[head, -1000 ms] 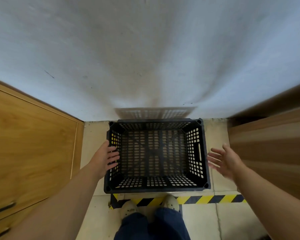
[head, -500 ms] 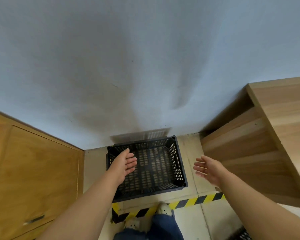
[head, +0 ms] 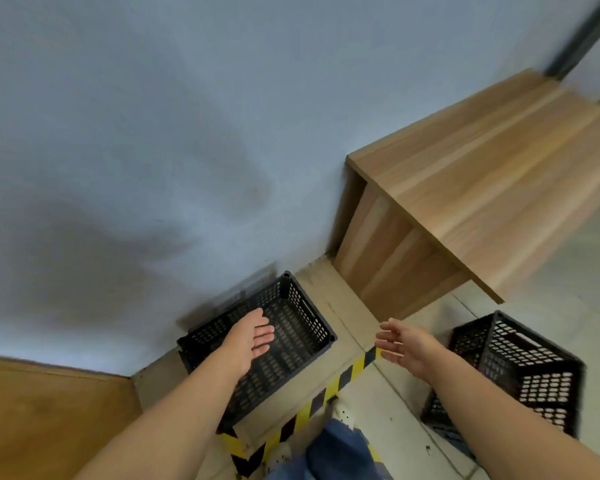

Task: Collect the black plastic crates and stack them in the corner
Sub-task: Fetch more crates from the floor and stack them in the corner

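A black perforated plastic crate point(head: 293, 327) sits upright on the floor against the pale wall, in the gap between two wooden units. My left hand point(head: 252, 336) hovers above its inside, palm open, holding nothing. My right hand point(head: 404, 342) is open too, held in the air to the right of that crate, apart from it. A second black crate point(head: 527, 362) stands on the floor at the lower right, behind my right forearm, which hides part of it.
A wooden bench or shelf unit point(head: 482, 188) juts out from the wall on the right. A wooden cabinet point(head: 49, 420) fills the lower left. Yellow-black hazard tape point(head: 326, 393) runs across the tiled floor by my feet.
The view has swung up and to the right, so the second crate has come into sight. Both hands stay open and have lifted away from the first crate's sides.
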A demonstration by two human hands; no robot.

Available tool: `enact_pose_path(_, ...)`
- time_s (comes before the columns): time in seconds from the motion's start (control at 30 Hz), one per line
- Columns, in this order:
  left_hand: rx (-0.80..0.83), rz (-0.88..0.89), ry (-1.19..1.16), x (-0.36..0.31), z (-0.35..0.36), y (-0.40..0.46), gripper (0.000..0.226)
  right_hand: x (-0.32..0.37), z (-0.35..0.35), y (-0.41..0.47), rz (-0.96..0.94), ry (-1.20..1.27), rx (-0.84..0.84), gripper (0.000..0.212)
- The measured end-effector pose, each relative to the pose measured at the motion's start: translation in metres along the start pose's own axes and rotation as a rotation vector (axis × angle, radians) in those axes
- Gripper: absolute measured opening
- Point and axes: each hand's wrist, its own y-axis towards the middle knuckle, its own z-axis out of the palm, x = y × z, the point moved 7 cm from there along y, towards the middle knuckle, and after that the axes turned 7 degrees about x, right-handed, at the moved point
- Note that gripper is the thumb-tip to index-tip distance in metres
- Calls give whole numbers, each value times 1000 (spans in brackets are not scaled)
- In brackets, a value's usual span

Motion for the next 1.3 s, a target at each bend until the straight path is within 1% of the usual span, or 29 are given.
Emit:
enact_pose_path(0.1, 65, -7, 78, 6, 34, -9, 42, -27, -46, -32, -7, 103, -79, 18)
enact_pose_path(0.27, 216, -19, 216, 29, 114, -26, 40, -78, -139, -82, -22, 337, -246, 27)
enact_pose_path(0.37, 299, -40, 292, 53, 162, -37, 38, -109, -190, -113, -29, 437, -329, 28)
enact_pose_path(0.5, 353, -59, 403, 91, 220, -57, 31, -154, -252, -153, -41, 535, -416, 28)
enact_pose_path(0.6, 397, -65, 466, 120, 266, -77, 33, -190, -297, -177, -51, 619, -437, 28)
enact_pose_path(0.73, 426, -85, 486, 171, 325, -104, 38, -235, -365, -209, -72, 712, -465, 26)
enact_pose_path(0.9, 421, -121, 475, 248, 389, -130, 42, -286, -459, -237, -102, 756, -492, 25)
enact_pose_path(1.07, 440, -166, 455, 310, 445, -149, 47, -318, -536, -250, -116, 761, -495, 26)
enact_pose_path(1.17, 431, -194, 435, 332, 466, -154, 50, -329, -569, -250, -104, 763, -489, 29)
enact_pose_path(1.3, 412, -195, 410, 338, 491, -147, 52, -333, -604, -233, -99, 776, -454, 33)
